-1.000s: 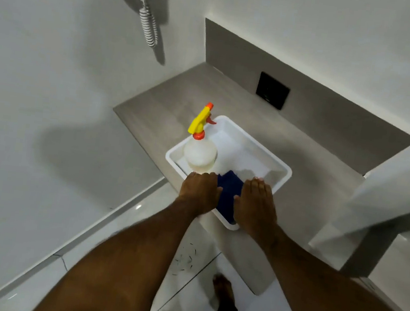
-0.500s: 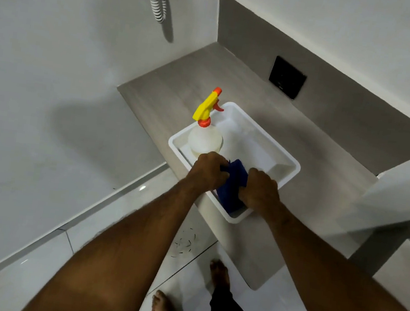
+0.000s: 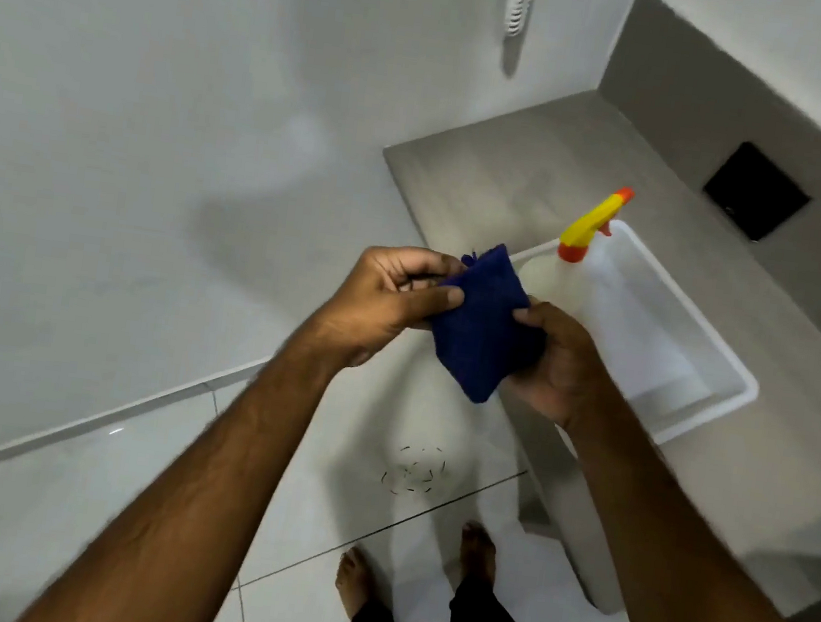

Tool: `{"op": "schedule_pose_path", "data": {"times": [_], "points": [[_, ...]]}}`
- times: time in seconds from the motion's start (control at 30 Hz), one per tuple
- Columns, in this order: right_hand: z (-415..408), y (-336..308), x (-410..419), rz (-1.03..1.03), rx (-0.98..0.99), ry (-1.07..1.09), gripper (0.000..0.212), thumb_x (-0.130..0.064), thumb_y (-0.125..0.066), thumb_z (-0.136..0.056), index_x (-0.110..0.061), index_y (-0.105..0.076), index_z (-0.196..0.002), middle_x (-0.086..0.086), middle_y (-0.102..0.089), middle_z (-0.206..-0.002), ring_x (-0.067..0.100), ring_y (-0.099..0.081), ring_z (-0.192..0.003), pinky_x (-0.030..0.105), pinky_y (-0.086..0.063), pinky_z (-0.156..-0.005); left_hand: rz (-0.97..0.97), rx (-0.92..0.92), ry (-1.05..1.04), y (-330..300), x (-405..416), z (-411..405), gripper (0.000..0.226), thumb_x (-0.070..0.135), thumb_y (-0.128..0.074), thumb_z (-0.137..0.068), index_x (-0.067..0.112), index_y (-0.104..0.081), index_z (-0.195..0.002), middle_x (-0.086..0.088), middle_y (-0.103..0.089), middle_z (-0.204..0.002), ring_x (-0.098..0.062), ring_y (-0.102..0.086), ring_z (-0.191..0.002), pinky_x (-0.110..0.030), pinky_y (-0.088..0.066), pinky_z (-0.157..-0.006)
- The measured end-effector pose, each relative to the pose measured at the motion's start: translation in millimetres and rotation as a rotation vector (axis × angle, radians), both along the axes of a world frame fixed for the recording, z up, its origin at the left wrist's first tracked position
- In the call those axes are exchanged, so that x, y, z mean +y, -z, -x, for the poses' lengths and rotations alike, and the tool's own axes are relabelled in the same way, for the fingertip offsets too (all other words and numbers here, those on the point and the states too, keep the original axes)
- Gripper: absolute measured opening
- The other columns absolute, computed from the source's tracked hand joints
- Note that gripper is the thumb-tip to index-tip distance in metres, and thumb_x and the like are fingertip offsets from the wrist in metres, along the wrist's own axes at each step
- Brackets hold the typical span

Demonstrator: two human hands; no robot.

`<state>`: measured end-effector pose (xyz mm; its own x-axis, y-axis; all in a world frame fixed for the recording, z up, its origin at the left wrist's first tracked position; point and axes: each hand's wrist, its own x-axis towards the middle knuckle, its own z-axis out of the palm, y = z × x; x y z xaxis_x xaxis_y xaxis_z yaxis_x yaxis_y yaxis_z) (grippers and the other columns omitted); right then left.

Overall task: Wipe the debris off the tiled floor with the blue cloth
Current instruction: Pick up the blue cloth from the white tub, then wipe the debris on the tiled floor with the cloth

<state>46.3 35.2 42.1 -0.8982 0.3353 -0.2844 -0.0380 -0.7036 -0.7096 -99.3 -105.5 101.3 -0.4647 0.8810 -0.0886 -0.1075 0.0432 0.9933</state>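
White wall tiles are filling the upper left of the frame, and a grey ledge (image 3: 544,172) is running across the upper right, carrying a white tub (image 3: 692,355) with a spray bottle (image 3: 565,273) standing in its near-left corner. We are looking down past both forearms at the tiled floor (image 3: 64,501) along the bottom.

Half a second ago we were gripping the blue cloth (image 3: 479,324) where it was draped over the tub's near rim; now we are holding it clear of the tub, out in front of the ledge at mid-frame. To us that means the pick-up is done and the wiping has not yet begun. The debris (image 3: 413,470), a loose ring of thin dark specks, is lying on the floor directly below the cloth, just above a grout line and ahead of our bare feet, so the next move looks like a bend or crouch down toward it.

Our left hand (image 3: 389,298) is pinching the cloth's left edge, thumb laid across the front and fingers curled behind. Our right hand (image 3: 552,359) is cupping the right side, thumb pressing on top and fingers wrapped underneath. The cloth is staying folded into a thick pad, one corner pointing down.
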Motion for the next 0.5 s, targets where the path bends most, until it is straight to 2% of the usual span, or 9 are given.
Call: {"op": "schedule_pose_path", "data": {"times": [0.07,0.17,0.23,0.3,0.37,0.4,0.43,0.5], "points": [[16.2,14.5,-16.4,0.073,0.002,-0.103,0.057,-0.012,-0.057,-0.081,-0.01,-0.053,-0.137,0.018,-0.06,-0.13,0.035,-0.057,-0.118,0.053,-0.048,-0.096,0.035,-0.055,-0.021,9.8,-22.3,18.5,0.02,-0.003,-0.065,-0.086,0.0,-0.068,-0.105,-0.002,-0.077,-0.086,-0.017,-0.072,-0.08,-0.027,-0.058,-0.066],[46.4,54.9,-44.2,0.045,-0.149,-0.122,0.056,-0.009,-0.06,-0.084,-0.003,-0.047,-0.138,0.025,-0.057,-0.135,0.041,-0.055,-0.121,0.057,-0.046,-0.099,0.178,-0.072,-0.123,48.7,-57.6,47.2,0.019,-0.004,-0.066,-0.087,0.004,-0.069,-0.104,0.002,-0.076,-0.082,-0.013,-0.071,-0.078,-0.027,-0.058,-0.067],[60.8,90.8,-57.9,-0.045,-0.297,-0.035,0.043,-0.006,-0.069,-0.079,-0.004,-0.054,-0.12,0.017,-0.069,-0.115,0.037,-0.063,-0.108,0.049,-0.056,-0.087,0.305,-0.007,-0.227,89.7,-74.9,60.0,0.021,-0.006,-0.069,-0.084,0.012,-0.072,-0.093,0.01,-0.074,-0.071,-0.007,-0.069,-0.071,-0.027,-0.058,-0.066],[73.0,143.6,-68.5,-0.21,-0.429,0.014,0.033,-0.003,-0.075,-0.078,-0.012,-0.057,-0.104,0.007,-0.074,-0.097,0.027,-0.068,-0.092,0.036,-0.06,-0.073,0.422,0.027,-0.302,148.6,-82.6,69.9,0.031,-0.009,-0.071,-0.081,0.022,-0.072,-0.076,0.013,-0.072,-0.066,-0.004,-0.067,-0.067,-0.027,-0.057,-0.066],[80.0,201.8,-75.1,-0.378,-0.532,0.041,0.029,-0.006,-0.078,-0.077,-0.02,-0.061,-0.095,0.0,-0.073,-0.091,0.014,-0.07,-0.08,0.025,-0.058,-0.062,0.539,0.051,-0.322,217.3,-83.7,73.6,0.029,-0.009,-0.071,-0.08,0.02,-0.071,-0.076,0.009,-0.071,-0.07,-0.009,-0.067,-0.07,-0.032,-0.058,-0.072],[82.8,238.8,-77.4,-0.449,-0.581,0.048,0.029,-0.009,-0.08,-0.076,-0.026,-0.061,-0.091,-0.003,-0.072,-0.09,0.009,-0.07,-0.076,0.022,-0.057,-0.059,0.586,0.059,-0.32,260.1,-83.0,74.3,0.024,-0.008,-0.071,-0.08,0.016,-0.071,-0.079,0.003,-0.071,-0.075,-0.013,-0.066,-0.073,-0.035,-0.058,-0.075],[85.5,277.9,-78.2,-0.527,-0.62,0.048,0.029,-0.013,-0.08,-0.075,-0.03,-0.061,-0.088,-0.006,-0.072,-0.091,0.008,-0.07,-0.076,0.022,-0.058,-0.059,0.62,0.076,-0.317,304.8,-80.8,75.7,0.019,-0.007,-0.071,-0.08,0.012,-0.071,-0.08,-0.004,-0.07,-0.08,-0.017,-0.065,-0.075,-0.035,-0.057,-0.076],[86.3,364.0,-77.8,-0.642,-0.686,0.023,0.026,-0.018,-0.08,-0.076,-0.032,-0.061,-0.089,-0.004,-0.072,-0.094,0.015,-0.07,-0.083,0.031,-0.061,-0.065,0.683,0.13,-0.284,400.4,-75.8,75.6,0.009,-0.004,-0.071,-0.079,0.006,-0.071,-0.081,-0.008,-0.07,-0.083,-0.015,-0.063,-0.072,-0.03,-0.054,-0.071]]}}
